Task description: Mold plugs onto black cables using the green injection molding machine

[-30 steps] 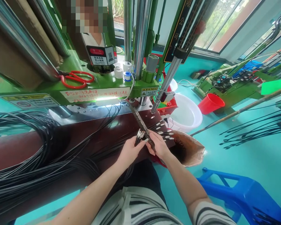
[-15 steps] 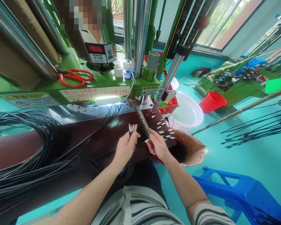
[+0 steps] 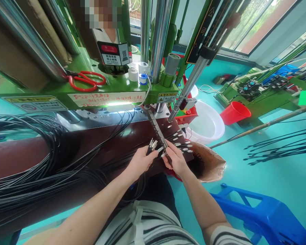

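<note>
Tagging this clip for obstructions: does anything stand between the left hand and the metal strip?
Only the connector ends that the left hand itself holds sit between it and the metal strip; nothing else visible does. The right hand grips the strip's near end.

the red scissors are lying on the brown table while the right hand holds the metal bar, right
Not quite: the head view shows the red scissors on the green machine ledge. The right hand does hold the metal bar.

We look from one camera on the head, forward and down past the striped shirt (image 3: pixel 155 226) to the nearby hands (image 3: pixel 140 161) and counter (image 3: pixel 132 136), with the window (image 3: pixel 260 25) farther off
</note>
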`<state>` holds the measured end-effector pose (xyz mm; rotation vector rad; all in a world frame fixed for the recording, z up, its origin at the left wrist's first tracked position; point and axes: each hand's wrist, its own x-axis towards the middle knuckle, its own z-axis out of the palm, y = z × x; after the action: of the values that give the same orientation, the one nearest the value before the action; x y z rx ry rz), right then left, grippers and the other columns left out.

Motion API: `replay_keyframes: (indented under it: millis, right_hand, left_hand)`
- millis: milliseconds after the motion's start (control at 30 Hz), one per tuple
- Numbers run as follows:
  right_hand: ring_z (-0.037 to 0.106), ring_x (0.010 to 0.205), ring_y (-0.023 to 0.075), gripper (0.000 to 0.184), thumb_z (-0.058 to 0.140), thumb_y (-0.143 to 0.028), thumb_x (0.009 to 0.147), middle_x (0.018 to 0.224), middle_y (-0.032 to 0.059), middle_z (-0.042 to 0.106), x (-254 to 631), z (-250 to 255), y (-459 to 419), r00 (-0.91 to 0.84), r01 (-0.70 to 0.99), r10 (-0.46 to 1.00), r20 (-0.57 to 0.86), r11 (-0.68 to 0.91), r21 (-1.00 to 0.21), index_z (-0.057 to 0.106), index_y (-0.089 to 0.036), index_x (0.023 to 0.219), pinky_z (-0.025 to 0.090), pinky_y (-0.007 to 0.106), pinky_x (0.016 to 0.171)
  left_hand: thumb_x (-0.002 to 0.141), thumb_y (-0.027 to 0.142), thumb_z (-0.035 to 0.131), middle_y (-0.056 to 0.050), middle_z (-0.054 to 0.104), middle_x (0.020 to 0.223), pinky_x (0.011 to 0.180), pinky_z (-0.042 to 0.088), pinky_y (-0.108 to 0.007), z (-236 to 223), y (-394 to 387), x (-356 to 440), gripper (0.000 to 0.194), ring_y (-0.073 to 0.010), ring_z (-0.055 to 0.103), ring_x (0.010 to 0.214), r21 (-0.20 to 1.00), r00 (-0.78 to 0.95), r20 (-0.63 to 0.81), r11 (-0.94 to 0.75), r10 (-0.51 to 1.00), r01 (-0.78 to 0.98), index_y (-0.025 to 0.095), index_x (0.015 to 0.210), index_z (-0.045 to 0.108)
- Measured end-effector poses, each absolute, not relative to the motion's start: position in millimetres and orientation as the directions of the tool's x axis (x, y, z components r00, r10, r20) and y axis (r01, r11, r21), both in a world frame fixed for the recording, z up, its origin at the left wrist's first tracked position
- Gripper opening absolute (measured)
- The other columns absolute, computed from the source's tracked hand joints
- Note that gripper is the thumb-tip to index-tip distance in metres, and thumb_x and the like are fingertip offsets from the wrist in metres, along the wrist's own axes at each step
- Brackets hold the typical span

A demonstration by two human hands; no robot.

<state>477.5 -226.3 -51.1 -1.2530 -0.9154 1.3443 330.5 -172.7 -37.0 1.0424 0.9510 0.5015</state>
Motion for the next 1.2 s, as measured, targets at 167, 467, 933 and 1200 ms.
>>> replay_keyframes:
  millis: [167, 467, 933, 1200]
  right_hand:
    - [0.034, 0.032, 0.005, 0.049, 0.044, -0.039, 0.086, 0.046, -0.0072, 0.044, 476, -48, -227, 0.05, -0.049, 0.984, -0.17, -0.167, -0.985, 0.042, -0.02, 0.131, 0.025, 0.018, 0.032]
    - [0.033, 0.032, 0.0053, 0.048, 0.044, -0.038, 0.086, 0.045, -0.0078, 0.041, 473, -48, -227, 0.068, -0.036, 0.983, -0.171, -0.168, -0.985, 0.043, -0.019, 0.13, 0.022, 0.018, 0.031]
    - [0.032, 0.032, 0.004, 0.047, 0.045, -0.037, 0.087, 0.047, -0.0072, 0.042, 478, -48, -225, -0.003, -0.064, 0.983, -0.183, -0.183, -0.981, 0.044, -0.019, 0.13, 0.023, 0.017, 0.031]
    - [0.033, 0.034, 0.0041, 0.05, 0.044, -0.035, 0.088, 0.045, -0.0089, 0.04, 472, -47, -227, -0.034, 0.108, 0.987, -0.154, -0.15, -0.983, 0.038, -0.015, 0.133, 0.026, 0.017, 0.033]
  left_hand:
    - [0.069, 0.039, 0.062, 0.011, 0.029, 0.039, 0.032, 0.017, -0.016, -39, -172, 326, 0.028, -0.0028, 0.021, 0.032, 0.894, 0.52, -0.414, 0.441, 0.747, 0.077, 0.018, 0.064, 0.043]
    - [0.074, 0.041, 0.057, 0.004, 0.046, 0.051, 0.043, 0.033, -0.018, -40, -172, 320, 0.026, -0.0068, 0.04, 0.045, 0.973, 0.331, -0.196, 0.226, 0.923, -0.055, 0.015, 0.07, 0.054]
    - [0.072, 0.039, 0.059, 0.011, 0.029, 0.04, 0.036, 0.021, -0.016, -41, -168, 328, 0.028, -0.0031, 0.022, 0.035, 0.901, 0.456, -0.346, 0.426, 0.82, -0.082, 0.018, 0.066, 0.042]
    - [0.073, 0.033, 0.057, 0.01, 0.035, 0.041, 0.035, 0.022, -0.017, -45, -169, 323, 0.022, -0.0037, 0.027, 0.035, 0.95, 0.378, -0.293, 0.313, 0.878, 0.009, 0.017, 0.065, 0.044]
